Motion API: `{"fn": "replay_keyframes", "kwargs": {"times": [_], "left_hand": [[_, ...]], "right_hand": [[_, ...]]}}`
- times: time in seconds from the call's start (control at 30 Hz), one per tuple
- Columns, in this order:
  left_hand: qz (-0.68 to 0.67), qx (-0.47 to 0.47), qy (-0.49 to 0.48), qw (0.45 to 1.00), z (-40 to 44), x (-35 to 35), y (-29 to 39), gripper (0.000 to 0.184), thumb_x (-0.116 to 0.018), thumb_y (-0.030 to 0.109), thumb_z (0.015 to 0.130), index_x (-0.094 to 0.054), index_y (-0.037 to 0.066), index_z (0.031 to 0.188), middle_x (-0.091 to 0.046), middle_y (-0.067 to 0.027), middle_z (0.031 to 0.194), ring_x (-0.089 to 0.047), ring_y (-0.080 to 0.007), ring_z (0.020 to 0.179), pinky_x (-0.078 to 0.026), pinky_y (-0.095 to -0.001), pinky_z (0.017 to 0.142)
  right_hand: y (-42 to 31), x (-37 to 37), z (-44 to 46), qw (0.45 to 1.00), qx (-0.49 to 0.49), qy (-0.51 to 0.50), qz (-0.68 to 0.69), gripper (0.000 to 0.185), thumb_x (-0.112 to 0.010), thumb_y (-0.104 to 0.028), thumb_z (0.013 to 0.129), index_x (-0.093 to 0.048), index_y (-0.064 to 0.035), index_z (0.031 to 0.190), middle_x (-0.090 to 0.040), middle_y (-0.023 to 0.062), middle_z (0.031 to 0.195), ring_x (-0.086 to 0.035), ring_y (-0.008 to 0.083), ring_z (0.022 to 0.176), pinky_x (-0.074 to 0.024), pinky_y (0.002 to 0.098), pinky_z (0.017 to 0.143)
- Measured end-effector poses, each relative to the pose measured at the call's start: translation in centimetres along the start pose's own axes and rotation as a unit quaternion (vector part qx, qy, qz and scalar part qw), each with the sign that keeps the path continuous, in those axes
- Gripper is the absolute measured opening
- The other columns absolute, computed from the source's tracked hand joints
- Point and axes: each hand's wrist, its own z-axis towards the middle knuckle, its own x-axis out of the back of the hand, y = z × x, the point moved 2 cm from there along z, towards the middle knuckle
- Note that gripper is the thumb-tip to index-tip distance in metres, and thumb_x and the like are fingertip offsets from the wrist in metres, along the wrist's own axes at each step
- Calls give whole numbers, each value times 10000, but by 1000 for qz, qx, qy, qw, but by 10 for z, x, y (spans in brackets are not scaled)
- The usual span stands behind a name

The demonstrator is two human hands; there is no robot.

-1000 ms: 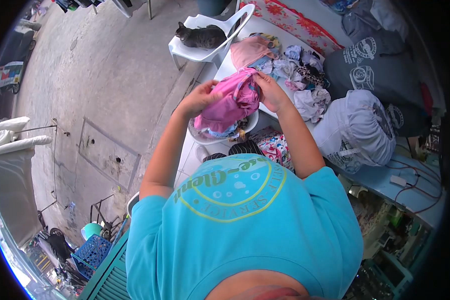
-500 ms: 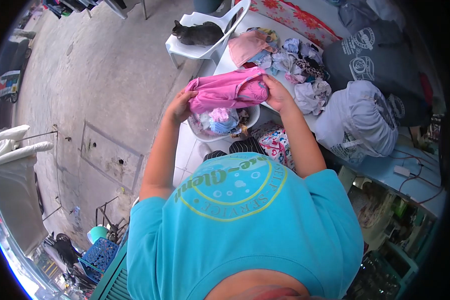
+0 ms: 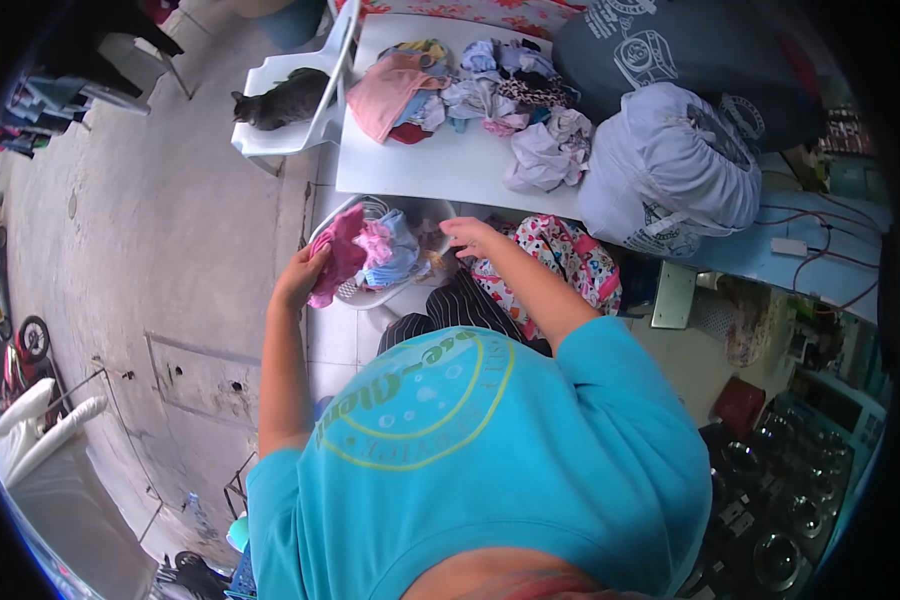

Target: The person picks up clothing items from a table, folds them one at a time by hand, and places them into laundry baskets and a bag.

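My left hand grips a pink garment at the left side of a laundry basin. The cloth hangs bunched over the rim, beside light blue and pale pink clothes in the basin. Over the basin's right edge, my right hand is held with its fingers apart and nothing in them. Part of the basin's contents near that hand is in shadow and hard to make out.
A white table ahead bears a peach cloth and crumpled clothes. A stuffed white laundry bag and a big dark bag stand right. A cat lies on a white chair. A patterned bag sits below the table.
The pink garment, stretched between both hands before, has come down to the basin's left side in my left hand. My right hand has let go of it. The view has shifted.
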Motion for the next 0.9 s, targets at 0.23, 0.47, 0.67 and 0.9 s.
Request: {"fn": "replay_keyframes", "kwargs": {"times": [0.23,0.47,0.67,0.9], "left_hand": [[-222,5,57,973,-5,0,12,403,-514,299,924,-478,-1,1190,-582,-69,1053,-578,-159,913,-493,-315,787],[-207,226,171,936,0,30,-94,640,-541,518,847,-337,164,1341,-519,-137,1189,-556,-293,990,-488,-462,807],[-73,216,99,969,58,-48,-72,547,-569,373,878,-363,123,1319,-556,-97,1086,-586,-234,919,-504,-374,733],[266,-248,53,930,160,-182,23,631,-714,221,753,-429,65,1294,-459,-181,1249,-580,-275,951,-474,-334,806]], "right_hand": [[12,183,42,767,41,392,-506,324,-570,-202,805,-602,-66,1097,-408,148,1342,-479,385,1122,-439,455,925],[-27,276,56,728,102,425,-528,282,-519,-140,833,-581,-17,1080,-380,161,1340,-517,356,1074,-467,414,885],[-65,182,39,735,368,440,-361,194,-508,-130,848,-582,17,950,-567,171,1038,-538,337,982,-435,397,858],[-117,50,-120,681,621,320,-219,214,-593,-28,775,-608,-16,988,-574,134,1023,-515,323,993,-417,389,862]]}}
